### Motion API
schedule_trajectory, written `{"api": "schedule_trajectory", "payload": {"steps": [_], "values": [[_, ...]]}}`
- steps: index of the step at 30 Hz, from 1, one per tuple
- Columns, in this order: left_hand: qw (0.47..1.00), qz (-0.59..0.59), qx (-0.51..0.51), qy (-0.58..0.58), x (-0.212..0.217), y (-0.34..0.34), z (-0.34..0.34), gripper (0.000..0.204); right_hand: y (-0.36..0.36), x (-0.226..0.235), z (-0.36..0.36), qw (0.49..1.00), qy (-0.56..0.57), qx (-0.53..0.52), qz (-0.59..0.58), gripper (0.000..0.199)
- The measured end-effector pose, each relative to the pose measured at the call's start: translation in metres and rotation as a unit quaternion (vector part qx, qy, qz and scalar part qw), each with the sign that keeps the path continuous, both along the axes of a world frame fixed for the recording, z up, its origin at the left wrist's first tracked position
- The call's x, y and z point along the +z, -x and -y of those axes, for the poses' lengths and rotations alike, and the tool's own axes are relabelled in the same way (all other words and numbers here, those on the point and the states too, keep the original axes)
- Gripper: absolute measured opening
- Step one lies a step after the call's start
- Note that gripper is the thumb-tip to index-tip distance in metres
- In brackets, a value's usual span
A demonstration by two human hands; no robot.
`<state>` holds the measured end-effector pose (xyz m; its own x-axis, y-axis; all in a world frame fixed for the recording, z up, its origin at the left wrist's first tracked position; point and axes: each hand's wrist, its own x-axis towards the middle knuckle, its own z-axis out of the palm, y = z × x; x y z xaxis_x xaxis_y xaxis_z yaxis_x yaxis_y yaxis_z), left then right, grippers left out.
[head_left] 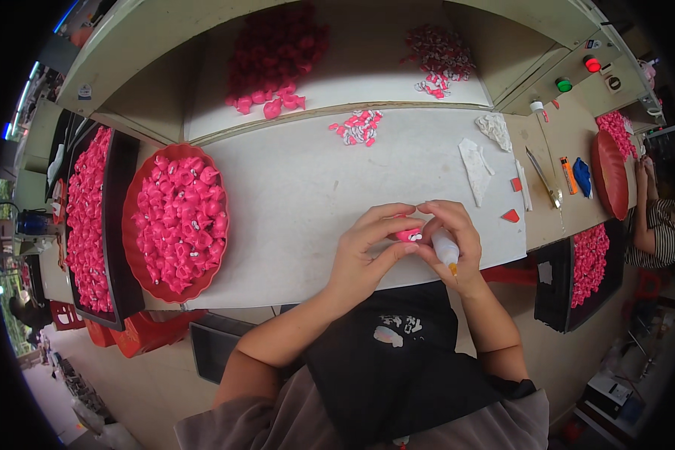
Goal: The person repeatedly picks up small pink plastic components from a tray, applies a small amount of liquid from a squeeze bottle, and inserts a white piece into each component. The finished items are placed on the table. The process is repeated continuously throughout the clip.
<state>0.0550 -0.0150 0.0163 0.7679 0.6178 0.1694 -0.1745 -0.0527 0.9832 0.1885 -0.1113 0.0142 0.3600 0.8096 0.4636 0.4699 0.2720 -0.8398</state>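
Over the front edge of the white worktop (277, 202), my left hand (358, 244) pinches a small pink piece (406, 235) with a white bit on its side. My right hand (465, 236) is curled around a small white squeeze bottle (444, 246) whose yellow-orange tip points down toward me. The right fingertips meet the left ones beside the pink piece; whether they touch it is hidden. Farther back on the worktop lies a loose pile of small pink and white parts (357, 127). To the left, a red scalloped tray (132, 251) holds many pink pieces.
Black crates of pink pieces stand at left (120, 225) and right (553, 289). A shelf (360, 82) behind bears more heaps. Crumpled tissue (493, 131), tweezers (544, 176), an orange tube (568, 176) and a red dish (610, 176) lie rightward. A person (656, 232) sits far right.
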Motion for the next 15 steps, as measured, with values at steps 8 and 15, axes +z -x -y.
{"api": "schedule_trajectory", "payload": {"steps": [8, 15], "values": [[0.999, 0.030, 0.000, -0.019, -0.001, 0.007, 0.008, 0.025, 0.018, 0.004, 0.009, 0.999, -0.028, -0.042, 0.020, 0.039], [0.999, 0.023, 0.028, -0.037, 0.000, 0.036, 0.004, 0.023, 0.003, 0.027, 0.012, 0.984, 0.042, -0.121, 0.124, 0.030]]}}
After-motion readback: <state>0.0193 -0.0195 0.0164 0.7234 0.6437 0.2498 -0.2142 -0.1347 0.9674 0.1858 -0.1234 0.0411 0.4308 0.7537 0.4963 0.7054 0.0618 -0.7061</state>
